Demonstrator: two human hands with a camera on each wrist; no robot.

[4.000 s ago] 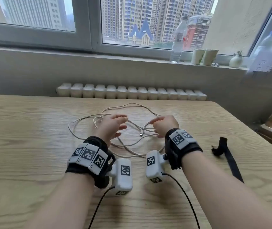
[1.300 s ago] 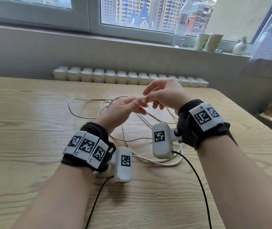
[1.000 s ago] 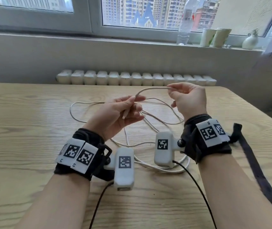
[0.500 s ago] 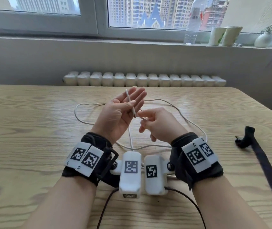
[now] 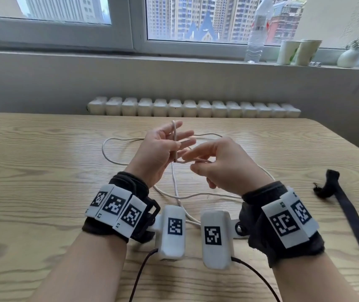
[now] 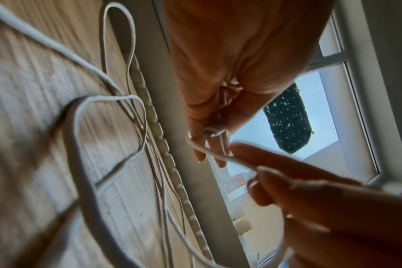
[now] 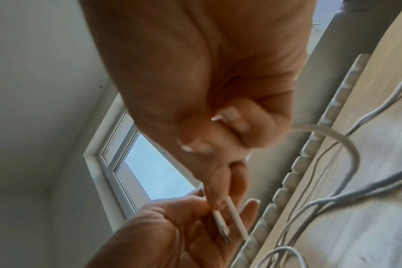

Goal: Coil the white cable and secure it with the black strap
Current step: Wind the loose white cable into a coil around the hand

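Note:
The white cable [image 5: 175, 192] lies in loose loops on the wooden table [image 5: 43, 171]. My left hand [image 5: 177, 141] is raised with its fingers stretched up. A strand runs up over its fingers, and its thumb pins that strand there. In the left wrist view the left hand [image 6: 212, 134] holds the cable's plug end. My right hand [image 5: 196, 160] pinches the cable just right of the left palm, with the thumb and forefinger closed on it [image 7: 218, 203]. The black strap [image 5: 348, 216] lies flat at the table's right, away from both hands.
A white radiator [image 5: 193, 106] runs behind the table's far edge. On the windowsill stand a water bottle [image 5: 256, 31], two paper cups [image 5: 298, 52] and a small vase [image 5: 348, 57]. The table's right edge is just beyond the strap.
Both hands have lifted the cable's end off the table. The right hand has come in beside the left palm, and a strand now runs up over the left fingers.

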